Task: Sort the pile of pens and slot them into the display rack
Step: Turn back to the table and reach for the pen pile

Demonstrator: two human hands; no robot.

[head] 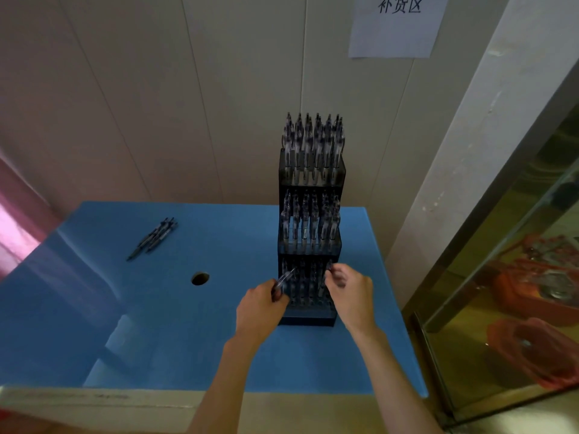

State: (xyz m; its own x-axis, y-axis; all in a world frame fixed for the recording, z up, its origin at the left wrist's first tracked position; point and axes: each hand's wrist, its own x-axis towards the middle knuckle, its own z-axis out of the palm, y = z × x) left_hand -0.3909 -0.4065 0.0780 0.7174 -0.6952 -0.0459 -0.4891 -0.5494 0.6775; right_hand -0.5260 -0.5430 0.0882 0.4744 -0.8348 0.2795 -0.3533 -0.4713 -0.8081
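Head view: pen (284, 279) at display rack (308, 321) bottom tier, both hands working.
Left hand (260, 311) grips pen, long axis tilted up-right toward the slots; right hand (349, 292) pinches a slotted pen top. Remaining pile (153, 238) lies well left on blue table (188, 339).

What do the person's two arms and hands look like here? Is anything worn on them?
Both forearms are bare as far as the frame shows: no sleeve is visible. The left hand and the right hand wear no gloves. I see no watch, bracelet or ring on either, though the picture is somewhat soft, so a thin ring could be missed.
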